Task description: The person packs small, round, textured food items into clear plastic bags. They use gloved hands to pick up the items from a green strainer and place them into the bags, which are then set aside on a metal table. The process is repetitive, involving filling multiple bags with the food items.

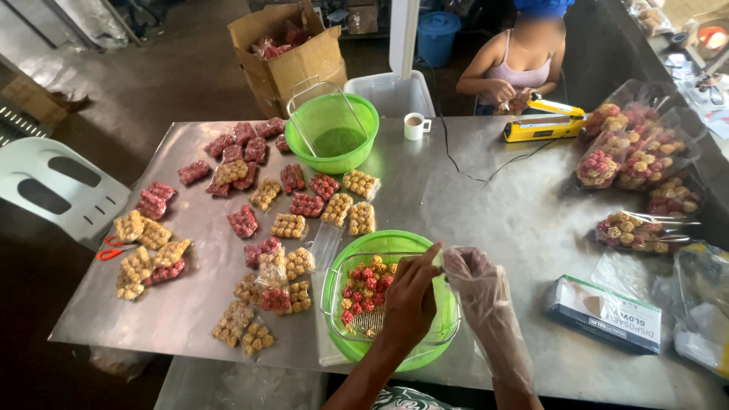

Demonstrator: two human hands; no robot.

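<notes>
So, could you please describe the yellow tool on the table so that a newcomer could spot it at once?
Start at the long steel table and look to its far edge, in front of the seated person. Right of the small white mug lies the long yellow heat sealer. It is the only yellow bar-shaped tool there, with a black cable trailing across the tabletop.

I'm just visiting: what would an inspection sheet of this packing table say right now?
Surface: metal table, dull and smudged.
Job's things: near green basket holding red and tan sweet balls; small sealed packets spread to its left.
Clutter: empty green basket, white mug, red scissors, glove box, large filled bags.
Hands: left hand bare, over the basket; right hand in a clear glove, fingers meeting.
Cables: black cord from yellow heat sealer.
Surroundings: seated person, cardboard box, white chair.
</notes>
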